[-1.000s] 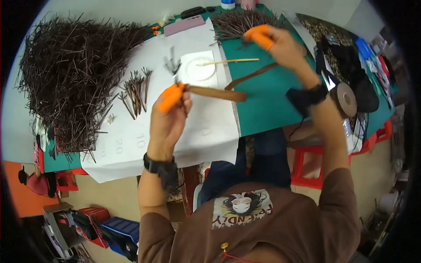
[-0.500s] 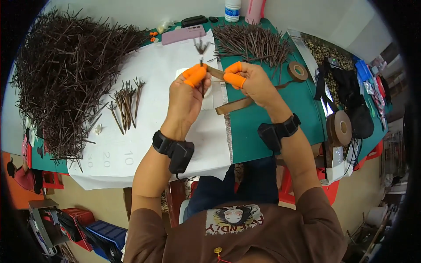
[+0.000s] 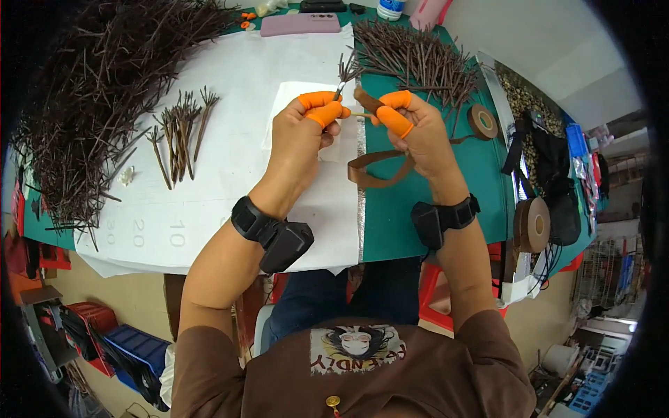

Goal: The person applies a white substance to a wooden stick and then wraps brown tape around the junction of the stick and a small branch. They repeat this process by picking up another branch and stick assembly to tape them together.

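Observation:
Between the thumb and finger of my left hand a thin brown twig with a branched top is pinched; its tip points up and away. My right hand, closed, grips a brown tape strip whose end sticks up beside the twig. A narrow, light-coloured piece, perhaps the tape edge-on, spans the short gap between both hands. Orange finger covers are on the thumb and forefinger of each hand. Below my right hand hangs a loop of the tape, and the strip runs right toward a tape roll.
A large tangled heap of branched twigs fills the left, with a small bunch of twigs on the white sheet. Straight sticks lie at the back right. A pink phone lies behind; a larger roll stands right.
The branched twig has tilted to the right in my left hand. My right hand has turned, and the tape that stretched to the twig now has its end sticking up. The view has shifted.

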A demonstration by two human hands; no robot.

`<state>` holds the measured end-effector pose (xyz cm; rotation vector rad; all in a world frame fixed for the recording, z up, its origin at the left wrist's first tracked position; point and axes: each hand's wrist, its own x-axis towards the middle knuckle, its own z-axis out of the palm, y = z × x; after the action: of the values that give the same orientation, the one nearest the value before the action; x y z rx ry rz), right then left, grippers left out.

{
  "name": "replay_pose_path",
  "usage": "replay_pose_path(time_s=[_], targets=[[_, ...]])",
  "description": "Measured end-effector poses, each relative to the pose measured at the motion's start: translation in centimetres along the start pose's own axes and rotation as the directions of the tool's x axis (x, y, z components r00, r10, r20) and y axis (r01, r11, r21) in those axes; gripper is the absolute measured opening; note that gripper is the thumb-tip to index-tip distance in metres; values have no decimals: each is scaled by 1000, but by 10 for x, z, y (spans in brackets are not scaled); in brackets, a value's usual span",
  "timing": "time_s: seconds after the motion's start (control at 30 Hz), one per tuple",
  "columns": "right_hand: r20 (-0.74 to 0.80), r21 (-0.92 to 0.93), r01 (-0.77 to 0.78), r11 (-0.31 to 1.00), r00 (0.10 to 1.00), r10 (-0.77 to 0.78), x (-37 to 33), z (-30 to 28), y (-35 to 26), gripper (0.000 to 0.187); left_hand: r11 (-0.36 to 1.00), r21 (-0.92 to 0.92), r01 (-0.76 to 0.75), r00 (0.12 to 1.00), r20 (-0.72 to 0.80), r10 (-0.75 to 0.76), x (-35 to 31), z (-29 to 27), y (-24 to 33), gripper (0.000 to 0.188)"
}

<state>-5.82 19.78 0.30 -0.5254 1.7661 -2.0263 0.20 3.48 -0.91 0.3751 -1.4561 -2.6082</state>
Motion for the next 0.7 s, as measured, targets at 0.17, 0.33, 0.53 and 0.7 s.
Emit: replay_pose_path(time_s=[0.17, 0.33, 0.53, 0.7], targets=[[-61, -71, 101, 992, 993, -105, -2, 7, 7, 9, 997, 69, -31, 999, 15, 30, -2, 3, -3, 15], [-52, -194, 144, 970, 986, -157, -2, 8, 10, 10, 961, 202, -190, 981, 73, 178, -2, 1, -7, 22], [-45, -310, 185, 932, 977, -209, -3, 6, 10, 11, 909, 326, -259, 966, 68, 250, -3, 3, -10, 24], [-55, -330, 252, 910, 957, -285, -2, 8, 11, 11, 872, 395, -290, 956, 81, 281, -3, 2, -12, 22]])
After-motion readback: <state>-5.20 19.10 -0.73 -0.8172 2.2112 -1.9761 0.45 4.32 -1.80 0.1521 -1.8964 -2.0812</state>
